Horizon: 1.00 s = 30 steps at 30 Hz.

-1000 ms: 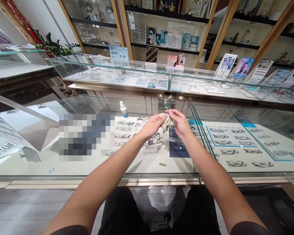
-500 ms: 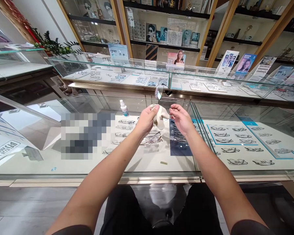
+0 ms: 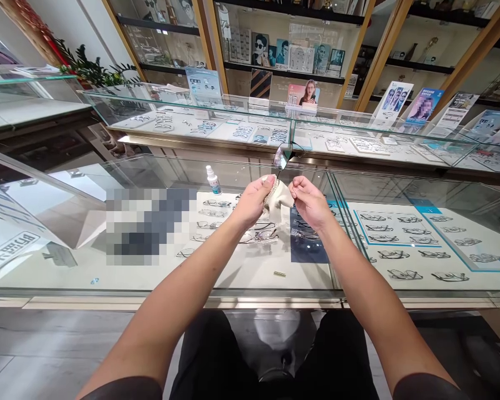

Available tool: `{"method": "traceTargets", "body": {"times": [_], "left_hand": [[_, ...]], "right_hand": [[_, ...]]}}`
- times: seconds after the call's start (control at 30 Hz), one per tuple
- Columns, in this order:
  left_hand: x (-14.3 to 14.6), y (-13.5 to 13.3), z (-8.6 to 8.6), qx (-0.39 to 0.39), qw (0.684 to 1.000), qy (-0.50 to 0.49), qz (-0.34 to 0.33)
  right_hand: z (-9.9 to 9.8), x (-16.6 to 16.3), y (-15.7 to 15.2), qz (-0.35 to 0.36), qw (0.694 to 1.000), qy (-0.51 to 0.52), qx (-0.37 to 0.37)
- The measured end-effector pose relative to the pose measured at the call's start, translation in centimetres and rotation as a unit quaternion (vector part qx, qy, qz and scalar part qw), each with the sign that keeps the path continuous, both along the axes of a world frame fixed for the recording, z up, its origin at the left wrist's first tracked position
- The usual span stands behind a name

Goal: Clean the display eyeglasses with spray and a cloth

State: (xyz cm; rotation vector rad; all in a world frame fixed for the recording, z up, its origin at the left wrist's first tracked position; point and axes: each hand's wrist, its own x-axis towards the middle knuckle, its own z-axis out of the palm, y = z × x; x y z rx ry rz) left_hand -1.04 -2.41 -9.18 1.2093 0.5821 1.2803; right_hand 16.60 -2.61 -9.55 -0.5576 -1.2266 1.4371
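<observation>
My left hand is closed, thumb on top, around a cream cleaning cloth and the near part of a pair of eyeglasses. One lens of the glasses stands up above the cloth, tilted, with a thin dark temple reaching to the right; the rest is hidden by cloth and fingers. My right hand has its fingers curled, thumb and fingertips pinched at the cloth's right edge. Both hands are over the glass display counter. Beyond my left hand a white spray bottle stands upright.
Several eyeglasses lie in rows inside the counter. A small gold-coloured piece is near the front edge. A white printed sign leans at the left. Behind are another glass showcase and shelves with pictures.
The glasses and cloth have shifted slightly right, and the lens has turned to show more of the temple. My right fingertips have come together at the cloth's edge.
</observation>
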Motion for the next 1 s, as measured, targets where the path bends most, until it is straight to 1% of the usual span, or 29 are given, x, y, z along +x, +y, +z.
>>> {"method": "traceTargets", "body": {"times": [0.17, 0.27, 0.43, 0.57, 0.7, 0.87, 1.0], "left_hand": [[-0.2, 0.0, -0.1, -0.007, 1.0, 0.018, -0.018], [-0.3, 0.1, -0.2, -0.009, 1.0, 0.022, -0.008], [-0.7, 0.6, -0.2, 0.005, 0.999, 0.015, 0.051], [-0.9, 1.1, -0.3, 0.022, 0.993, 0.012, 0.112], [-0.8, 1.1, -0.4, 0.053, 0.987, 0.029, 0.146], [-0.4, 0.7, -0.1, 0.107, 0.983, 0.04, 0.144], [-0.3, 0.6, -0.1, 0.129, 0.983, 0.035, 0.126]], "right_hand": [[-0.1, 0.1, 0.0, 0.005, 1.0, 0.011, -0.008], [0.0, 0.1, 0.1, -0.007, 1.0, 0.013, 0.003], [-0.1, 0.3, 0.4, -0.022, 1.0, 0.015, 0.009], [-0.2, 0.5, 0.5, -0.013, 0.999, 0.027, 0.023], [-0.2, 0.5, 0.4, -0.004, 0.999, 0.027, 0.031], [-0.1, 0.4, 0.2, 0.008, 0.999, 0.027, 0.036], [0.0, 0.3, 0.1, 0.018, 0.999, 0.02, 0.038]]}}
